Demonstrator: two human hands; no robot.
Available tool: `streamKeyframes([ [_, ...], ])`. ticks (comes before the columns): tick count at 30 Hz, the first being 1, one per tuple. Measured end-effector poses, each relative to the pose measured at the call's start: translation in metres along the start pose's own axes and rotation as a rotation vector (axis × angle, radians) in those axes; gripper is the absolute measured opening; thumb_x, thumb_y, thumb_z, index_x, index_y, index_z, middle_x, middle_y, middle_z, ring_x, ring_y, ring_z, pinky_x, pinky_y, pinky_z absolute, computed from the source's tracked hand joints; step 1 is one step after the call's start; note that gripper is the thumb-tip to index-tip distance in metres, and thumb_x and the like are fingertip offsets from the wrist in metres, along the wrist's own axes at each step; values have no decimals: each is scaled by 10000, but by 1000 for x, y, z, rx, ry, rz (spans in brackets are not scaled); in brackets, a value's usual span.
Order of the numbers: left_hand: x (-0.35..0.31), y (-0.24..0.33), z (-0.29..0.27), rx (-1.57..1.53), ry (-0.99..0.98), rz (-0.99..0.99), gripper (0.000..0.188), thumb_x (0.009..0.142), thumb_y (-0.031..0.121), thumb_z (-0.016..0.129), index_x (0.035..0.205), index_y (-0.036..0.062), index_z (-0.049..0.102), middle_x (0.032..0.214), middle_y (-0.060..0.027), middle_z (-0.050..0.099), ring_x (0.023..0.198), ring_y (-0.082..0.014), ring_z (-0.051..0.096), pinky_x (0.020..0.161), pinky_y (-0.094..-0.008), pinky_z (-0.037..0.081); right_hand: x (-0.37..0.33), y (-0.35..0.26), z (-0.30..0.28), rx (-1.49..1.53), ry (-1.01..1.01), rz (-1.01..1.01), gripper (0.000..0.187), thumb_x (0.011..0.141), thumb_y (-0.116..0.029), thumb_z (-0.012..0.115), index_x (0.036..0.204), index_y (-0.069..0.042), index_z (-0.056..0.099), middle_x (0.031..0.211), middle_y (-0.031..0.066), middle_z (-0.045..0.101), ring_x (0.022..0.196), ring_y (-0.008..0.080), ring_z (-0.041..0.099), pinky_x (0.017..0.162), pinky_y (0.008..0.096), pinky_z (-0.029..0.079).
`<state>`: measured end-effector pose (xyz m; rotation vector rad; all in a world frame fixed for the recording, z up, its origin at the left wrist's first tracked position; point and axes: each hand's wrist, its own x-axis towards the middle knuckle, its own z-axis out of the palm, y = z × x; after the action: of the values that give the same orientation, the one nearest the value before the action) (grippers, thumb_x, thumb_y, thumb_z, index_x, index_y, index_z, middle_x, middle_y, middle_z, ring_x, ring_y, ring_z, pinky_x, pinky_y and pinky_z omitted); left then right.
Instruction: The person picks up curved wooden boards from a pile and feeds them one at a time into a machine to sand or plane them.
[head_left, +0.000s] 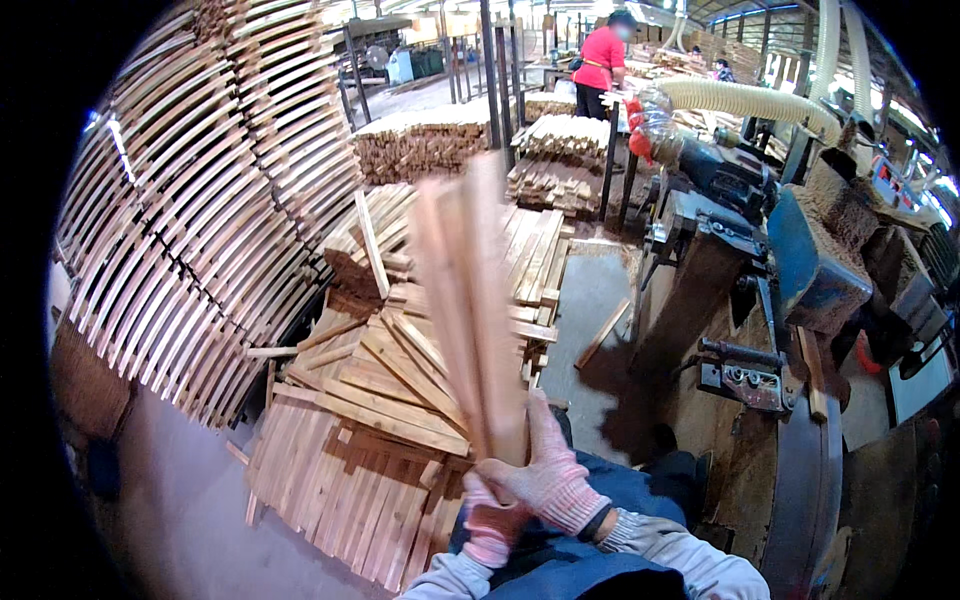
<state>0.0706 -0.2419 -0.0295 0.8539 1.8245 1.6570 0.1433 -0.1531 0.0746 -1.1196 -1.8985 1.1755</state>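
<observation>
A bundle of wooden strips [462, 310] stands nearly upright in front of me, its upper end smeared by motion. Both gloved hands clasp its lower end. My left hand [492, 522] is closed around the bottom, partly hidden by the other hand. Just above and to the right, my right hand [552, 478] grips the bundle's side with its thumb pointing up. Behind and below the bundle lies a pile of loose wooden strips [375, 385], some crossing at angles. Under those, a neat layer of strips [330, 480] lies side by side.
A tall rack of stacked strips [200, 200] rises at the left. On the right stands a woodworking machine [740, 375] with a sawdust-covered blue hopper [815, 265] and a pale hose [750, 97]. One strip [812, 375] rests on it. A person in red [601, 65] works farther back.
</observation>
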Motion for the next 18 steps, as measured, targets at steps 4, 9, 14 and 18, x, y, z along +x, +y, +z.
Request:
streamKeyframes([
  [4, 14, 26, 34, -59, -346, 177, 865, 701, 177, 884, 1389, 53, 375, 1265, -148, 553, 1152, -245, 578, 980, -423, 509, -7, -34, -49, 339, 313, 148, 1059, 715, -121, 815, 1571, -56, 195, 1356, 190, 568, 1167, 269, 608, 977, 350, 519],
  [9, -3, 93, 112, -522, -897, -89, 952, 744, 129, 873, 1496, 48, 294, 1239, -105, 566, 1047, -202, 606, 900, -340, 538, -43, -20, -172, 386, 478, 143, 854, 720, -5, 740, 1480, -42, 353, 1299, 137, 595, 1157, 240, 610, 982, 340, 512],
  [14, -18, 80, 150, -453, -931, -200, 673, 839, 81, 750, 1409, 67, 394, 1054, -86, 600, 834, -173, 618, 675, -312, 550, -180, 26, -258, -330, 734, 242, 1064, 691, -188, 787, 1574, -37, 214, 1372, 188, 544, 1244, 314, 556, 1076, 381, 434],
  [18, -28, 76, 169, -382, -974, -387, 642, 848, 25, 703, 1397, 69, 373, 929, -87, 591, 691, -166, 609, 565, -291, 532, -312, 36, -262, -907, 570, 724, 1078, 676, -291, 807, 1556, -24, 245, 1299, 238, 571, 1179, 403, 571, 1019, 420, 468],
])
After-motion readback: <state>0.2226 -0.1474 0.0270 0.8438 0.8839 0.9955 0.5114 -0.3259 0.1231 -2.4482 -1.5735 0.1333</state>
